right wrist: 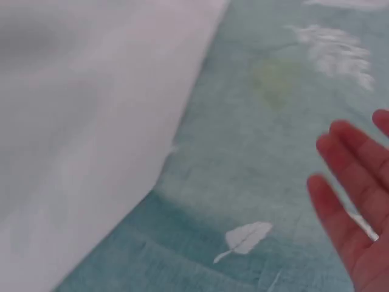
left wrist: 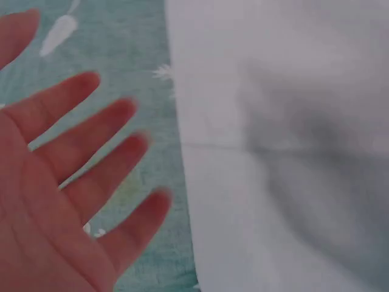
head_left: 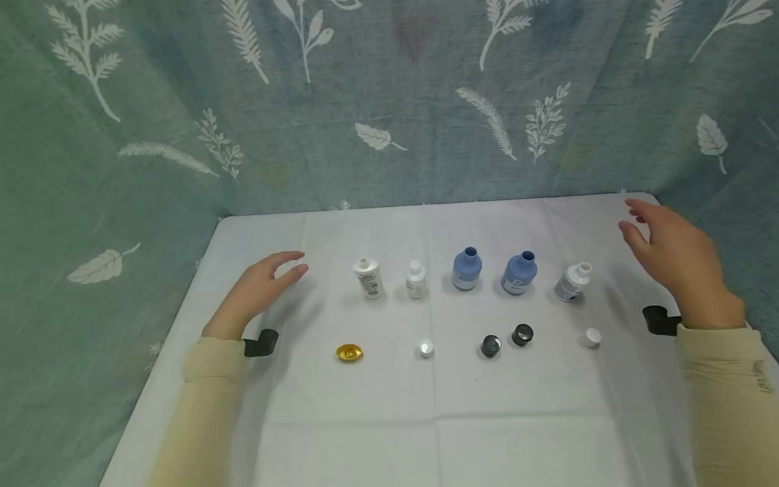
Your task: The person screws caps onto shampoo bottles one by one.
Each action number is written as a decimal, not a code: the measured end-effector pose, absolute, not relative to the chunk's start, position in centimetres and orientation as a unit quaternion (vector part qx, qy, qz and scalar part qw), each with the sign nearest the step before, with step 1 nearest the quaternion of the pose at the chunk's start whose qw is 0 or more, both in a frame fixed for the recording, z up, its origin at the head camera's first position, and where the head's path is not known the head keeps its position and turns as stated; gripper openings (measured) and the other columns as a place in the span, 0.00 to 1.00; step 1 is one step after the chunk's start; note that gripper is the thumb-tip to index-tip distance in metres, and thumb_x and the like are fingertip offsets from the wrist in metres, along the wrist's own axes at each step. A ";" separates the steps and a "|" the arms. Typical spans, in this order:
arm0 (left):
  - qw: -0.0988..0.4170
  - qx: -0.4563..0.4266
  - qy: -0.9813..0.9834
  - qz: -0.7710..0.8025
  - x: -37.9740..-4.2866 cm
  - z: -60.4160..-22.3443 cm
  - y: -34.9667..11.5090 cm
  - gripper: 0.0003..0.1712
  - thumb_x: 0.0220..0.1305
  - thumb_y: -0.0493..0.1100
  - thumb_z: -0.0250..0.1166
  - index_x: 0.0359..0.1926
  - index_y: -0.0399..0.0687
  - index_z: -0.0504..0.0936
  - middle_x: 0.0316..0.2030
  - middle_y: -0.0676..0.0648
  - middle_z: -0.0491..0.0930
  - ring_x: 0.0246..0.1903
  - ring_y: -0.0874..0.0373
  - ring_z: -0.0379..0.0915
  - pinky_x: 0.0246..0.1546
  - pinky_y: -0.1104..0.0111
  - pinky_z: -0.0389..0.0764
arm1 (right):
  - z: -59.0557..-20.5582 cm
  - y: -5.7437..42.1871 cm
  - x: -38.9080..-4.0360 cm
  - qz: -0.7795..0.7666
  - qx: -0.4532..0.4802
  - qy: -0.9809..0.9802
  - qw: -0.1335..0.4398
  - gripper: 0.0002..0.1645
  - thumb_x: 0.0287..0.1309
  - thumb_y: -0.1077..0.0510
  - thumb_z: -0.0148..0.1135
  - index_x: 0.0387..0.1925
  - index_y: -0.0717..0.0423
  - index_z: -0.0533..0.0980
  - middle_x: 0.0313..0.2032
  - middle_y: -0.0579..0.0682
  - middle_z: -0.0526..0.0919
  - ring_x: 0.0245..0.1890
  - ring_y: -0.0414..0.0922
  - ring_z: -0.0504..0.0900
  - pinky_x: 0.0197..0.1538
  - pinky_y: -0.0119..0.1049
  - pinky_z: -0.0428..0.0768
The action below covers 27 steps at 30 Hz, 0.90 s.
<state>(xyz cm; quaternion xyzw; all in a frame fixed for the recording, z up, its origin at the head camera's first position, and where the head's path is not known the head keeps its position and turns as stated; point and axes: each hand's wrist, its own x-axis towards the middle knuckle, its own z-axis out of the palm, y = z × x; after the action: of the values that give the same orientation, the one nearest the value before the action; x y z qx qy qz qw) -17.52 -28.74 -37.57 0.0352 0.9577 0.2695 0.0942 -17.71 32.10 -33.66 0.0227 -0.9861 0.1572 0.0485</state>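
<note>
Above the table's left side, my left hand holds nothing; the left wrist view shows its fingers spread. My right hand hovers over the far right corner, also holding nothing. Between the hands, several uncapped bottles stand in a row: a white bottle, a smaller white bottle, a blue bottle, a second blue bottle and a tilted-looking white bottle. Nearer me lie a gold cap, a small white cap, two black caps and another white cap.
A white cloth covers the table, with fold creases across it. Green-blue fabric with white leaf prints hangs behind the table and along both sides. Black wrist mounts stick out from both sleeves.
</note>
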 end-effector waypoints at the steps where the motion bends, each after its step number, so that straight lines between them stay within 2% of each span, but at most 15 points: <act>1: 0.102 0.028 0.950 0.295 -17.1 -37.5 -28.5 0.40 0.57 0.74 0.47 0.65 0.60 0.64 0.65 0.48 0.63 0.64 0.45 0.55 0.59 0.44 0.59 | -33.5 31.6 -17.4 0.174 0.017 -0.982 0.066 0.34 0.67 0.42 0.40 0.69 0.53 0.54 0.59 0.65 0.68 0.52 0.66 0.68 0.45 0.65 0.65; 3: 0.106 0.019 0.936 0.335 -16.4 -37.4 -28.1 0.37 0.57 0.73 0.47 0.63 0.64 0.66 0.61 0.52 0.67 0.62 0.49 0.61 0.58 0.47 0.63 | -33.2 30.5 -16.9 0.208 0.015 -0.972 0.107 0.30 0.68 0.46 0.40 0.67 0.52 0.59 0.54 0.64 0.73 0.48 0.63 0.72 0.43 0.61 0.68; 6: 0.090 0.031 0.918 0.386 -15.7 -37.3 -27.5 0.32 0.61 0.69 0.49 0.61 0.63 0.67 0.58 0.53 0.72 0.58 0.54 0.65 0.58 0.49 0.64 | -33.1 28.7 -16.3 0.248 0.031 -0.955 0.161 0.26 0.68 0.49 0.43 0.64 0.51 0.65 0.49 0.60 0.78 0.44 0.57 0.76 0.45 0.40 0.75; 9: 0.066 0.048 0.899 0.431 -15.1 -36.9 -26.9 0.28 0.64 0.64 0.49 0.61 0.61 0.67 0.56 0.53 0.73 0.57 0.57 0.68 0.59 0.52 0.65 | -33.1 26.6 -16.2 0.287 0.071 -0.938 0.180 0.23 0.67 0.50 0.45 0.62 0.49 0.68 0.46 0.56 0.81 0.42 0.51 0.77 0.42 0.19 0.67; 10: 0.057 0.054 0.891 0.446 -14.9 -36.7 -26.7 0.27 0.65 0.62 0.49 0.61 0.60 0.67 0.56 0.52 0.73 0.56 0.57 0.68 0.58 0.53 0.66 | -33.1 25.9 -16.2 0.299 0.083 -0.935 0.173 0.23 0.67 0.49 0.45 0.61 0.47 0.68 0.45 0.54 0.82 0.42 0.48 0.77 0.40 0.15 0.64; 12: 0.040 0.058 0.879 0.472 -14.5 -36.1 -26.3 0.25 0.66 0.59 0.49 0.61 0.59 0.67 0.56 0.52 0.73 0.56 0.57 0.69 0.58 0.55 0.67 | -33.0 24.3 -16.1 0.330 0.112 -0.926 0.146 0.23 0.67 0.48 0.45 0.61 0.45 0.68 0.45 0.51 0.82 0.43 0.44 0.76 0.43 0.14 0.63; 18: 0.014 0.053 0.845 0.533 -13.2 -34.6 -25.1 0.23 0.69 0.54 0.49 0.62 0.56 0.67 0.56 0.50 0.73 0.56 0.56 0.69 0.58 0.58 0.68 | -32.6 20.2 -15.8 0.386 0.166 -0.905 0.063 0.22 0.66 0.45 0.46 0.60 0.39 0.68 0.47 0.44 0.80 0.45 0.35 0.75 0.47 0.23 0.68; 21: -0.002 0.056 0.830 0.555 -12.7 -34.0 -24.6 0.23 0.69 0.52 0.49 0.62 0.53 0.67 0.56 0.47 0.73 0.56 0.54 0.69 0.57 0.58 0.68 | -32.7 18.9 -15.9 0.404 0.186 -0.894 0.057 0.21 0.66 0.45 0.47 0.59 0.39 0.69 0.46 0.42 0.80 0.45 0.35 0.76 0.47 0.25 0.70; 27: -0.005 0.050 0.811 0.582 -12.9 -34.2 -24.0 0.23 0.69 0.52 0.49 0.61 0.51 0.68 0.56 0.45 0.74 0.56 0.52 0.70 0.57 0.57 0.68 | -33.6 17.4 -16.4 0.420 0.202 -0.881 0.082 0.19 0.66 0.48 0.47 0.57 0.41 0.71 0.43 0.41 0.81 0.42 0.34 0.78 0.45 0.22 0.71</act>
<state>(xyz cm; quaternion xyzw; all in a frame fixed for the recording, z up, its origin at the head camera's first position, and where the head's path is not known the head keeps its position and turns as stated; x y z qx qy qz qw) -12.85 -23.97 -34.21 0.0496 0.8113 0.5825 -0.0054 -16.36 17.35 -33.59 0.2016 -0.8810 0.4200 0.0823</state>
